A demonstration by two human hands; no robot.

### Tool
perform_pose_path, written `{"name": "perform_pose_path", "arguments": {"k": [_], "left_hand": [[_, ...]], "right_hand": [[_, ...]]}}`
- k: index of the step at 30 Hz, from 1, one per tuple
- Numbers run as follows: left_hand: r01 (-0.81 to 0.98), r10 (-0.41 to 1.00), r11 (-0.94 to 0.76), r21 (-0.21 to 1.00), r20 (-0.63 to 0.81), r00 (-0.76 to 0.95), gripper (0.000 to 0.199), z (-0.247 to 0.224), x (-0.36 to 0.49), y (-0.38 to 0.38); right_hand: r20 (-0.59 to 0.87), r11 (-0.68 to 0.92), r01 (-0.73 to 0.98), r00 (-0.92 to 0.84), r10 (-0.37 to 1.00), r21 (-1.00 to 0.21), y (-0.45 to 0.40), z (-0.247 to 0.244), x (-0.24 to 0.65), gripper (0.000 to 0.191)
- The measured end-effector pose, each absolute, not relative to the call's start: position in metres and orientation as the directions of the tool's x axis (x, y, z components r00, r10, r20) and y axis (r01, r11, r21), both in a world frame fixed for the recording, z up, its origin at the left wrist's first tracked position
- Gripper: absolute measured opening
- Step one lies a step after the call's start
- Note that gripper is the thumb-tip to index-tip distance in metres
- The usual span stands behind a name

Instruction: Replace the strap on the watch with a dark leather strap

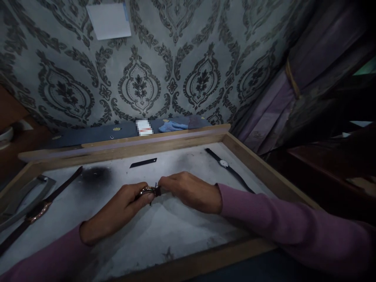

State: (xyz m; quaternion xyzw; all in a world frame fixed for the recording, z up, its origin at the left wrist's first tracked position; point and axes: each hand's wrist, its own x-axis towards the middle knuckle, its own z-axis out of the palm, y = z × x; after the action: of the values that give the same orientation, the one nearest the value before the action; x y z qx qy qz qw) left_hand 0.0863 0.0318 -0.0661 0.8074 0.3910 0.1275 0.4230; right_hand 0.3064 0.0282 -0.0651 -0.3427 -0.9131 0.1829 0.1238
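Note:
Above the middle of a white-bottomed wooden tray, my left hand pinches the case of a small wristwatch between thumb and fingers. From the other side my right hand has its fingers closed on the short dark strap at the watch's right end. A thin dark piece sticks up and down where case and strap meet; its kind is too small to tell. The right fingertips are partly hidden. Behind the hands a dark cutter blade lies flat on the tray bottom.
On the tray's right lies a watch with a white dial. At the left rest a brown-strapped watch and a grey metal tool. Beyond the far rim are a blurred white packet and a blue cloth, by a patterned wall.

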Motion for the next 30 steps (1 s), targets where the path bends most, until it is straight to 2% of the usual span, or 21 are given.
{"name": "perform_pose_path", "arguments": {"k": [11, 24, 30], "left_hand": [[0.376, 0.723, -0.125, 0.918, -0.176, 0.669, 0.034, -0.064, 0.087, 0.033], [0.375, 0.72, -0.142, 0.916, -0.165, 0.674, 0.035, -0.064, 0.088, 0.031], [0.38, 0.723, -0.127, 0.916, -0.177, 0.668, 0.032, -0.063, 0.09, 0.032]], "right_hand": [[0.127, 0.696, 0.519, -0.75, 0.65, -0.497, 0.032, -0.063, 0.307, 0.02], [0.02, 0.748, 0.549, -0.801, 0.598, -0.372, 0.033, -0.056, 0.309, 0.033], [0.046, 0.789, 0.528, -0.822, 0.568, -0.314, 0.034, -0.057, 0.31, 0.032]]}}
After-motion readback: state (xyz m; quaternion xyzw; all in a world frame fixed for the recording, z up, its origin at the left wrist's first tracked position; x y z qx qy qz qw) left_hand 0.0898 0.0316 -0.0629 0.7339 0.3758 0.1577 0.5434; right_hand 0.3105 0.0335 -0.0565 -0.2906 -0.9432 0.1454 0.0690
